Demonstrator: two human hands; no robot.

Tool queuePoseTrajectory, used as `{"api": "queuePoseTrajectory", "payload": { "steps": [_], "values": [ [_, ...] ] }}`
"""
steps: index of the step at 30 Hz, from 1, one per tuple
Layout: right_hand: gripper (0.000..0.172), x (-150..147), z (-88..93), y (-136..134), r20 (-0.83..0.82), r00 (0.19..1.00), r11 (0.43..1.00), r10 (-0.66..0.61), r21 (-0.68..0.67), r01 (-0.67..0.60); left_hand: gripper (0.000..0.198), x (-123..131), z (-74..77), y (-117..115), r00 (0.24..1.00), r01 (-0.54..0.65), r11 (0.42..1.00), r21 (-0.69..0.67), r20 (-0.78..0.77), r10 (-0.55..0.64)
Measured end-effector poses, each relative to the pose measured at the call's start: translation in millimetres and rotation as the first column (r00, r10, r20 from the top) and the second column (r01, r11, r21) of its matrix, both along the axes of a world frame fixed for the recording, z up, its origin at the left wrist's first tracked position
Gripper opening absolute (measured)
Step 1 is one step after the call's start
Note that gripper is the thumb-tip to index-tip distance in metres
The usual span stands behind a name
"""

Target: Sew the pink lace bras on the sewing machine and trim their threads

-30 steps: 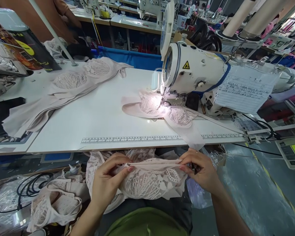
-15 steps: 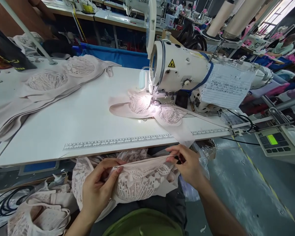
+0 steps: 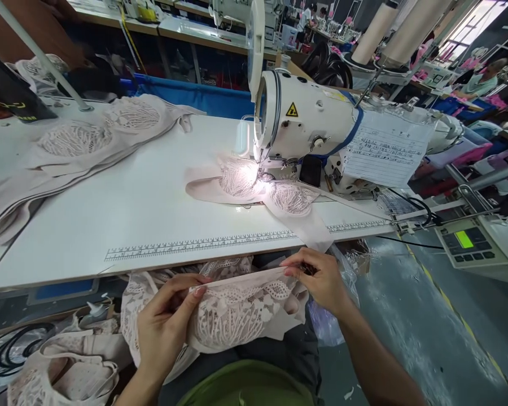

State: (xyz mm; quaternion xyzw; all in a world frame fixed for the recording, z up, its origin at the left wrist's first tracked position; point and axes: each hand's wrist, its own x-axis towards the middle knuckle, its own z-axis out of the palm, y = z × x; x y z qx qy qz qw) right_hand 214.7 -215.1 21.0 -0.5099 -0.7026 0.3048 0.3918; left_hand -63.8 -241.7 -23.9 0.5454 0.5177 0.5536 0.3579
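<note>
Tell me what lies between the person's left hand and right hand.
In the head view, a pale lace garment spans the stretch between the left hand and the right hand, each pinching its upper edge.

So the cam's riding on the person's head, peering forward and down past the green top point(image 3: 245, 384). It's sitting pretty close above the left hand point(image 3: 163, 324) and right hand point(image 3: 324, 282), facing across the white table point(image 3: 144, 208) toward the sewing machine point(image 3: 307, 115).
</note>
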Motion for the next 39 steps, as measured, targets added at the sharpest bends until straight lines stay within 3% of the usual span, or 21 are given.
{"api": "queuePoseTrajectory", "payload": {
  "steps": [6, 12, 17, 22, 28, 35, 39],
  "values": [
    [0.018, -0.7, 4.3, 3.5, 0.011, 0.996, 0.996, 0.086, -0.026, -0.086, 0.015, -1.0, 4.1, 1.1, 0.980, 0.173, 0.985, -0.001, 0.095, -0.172],
    [0.025, -2.7, 9.7, 2.5, -0.015, 0.993, 0.965, 0.116, -0.237, -0.116, 0.024, 3.2, 0.3, 3.1, 0.993, 0.061, 0.996, -0.064, 0.107, -0.054],
    [0.025, -3.3, 10.6, 2.8, -0.070, 0.990, 0.938, 0.122, -0.318, -0.138, 0.023, 1.1, -2.3, 4.0, 0.988, 0.079, 0.990, -0.113, 0.139, -0.063],
    [0.023, -1.9, 7.5, 4.8, -0.026, 0.997, 0.969, 0.072, -0.234, -0.076, 0.013, -1.3, 2.1, 3.9, 0.995, 0.095, 0.992, -0.084, 0.042, -0.092],
    [0.030, 1.3, 10.2, 9.5, -0.008, 0.999, 0.989, 0.054, -0.135, -0.054, 0.005, -3.1, 8.4, 3.3, 0.996, 0.041, 0.999, -0.001, -0.076, -0.041],
    [0.027, 1.0, 12.7, 7.4, 0.022, 0.999, 0.996, 0.037, -0.080, -0.035, 0.009, -6.2, 7.7, 2.5, 0.990, 0.141, 0.990, 0.001, 0.011, -0.141],
    [0.020, 3.8, 14.5, 5.5, -0.030, 0.995, 0.994, 0.094, -0.059, -0.096, 0.012, -5.7, 10.8, 2.9, 0.987, 0.157, 0.987, 0.034, 0.038, -0.159]
  ]
}}
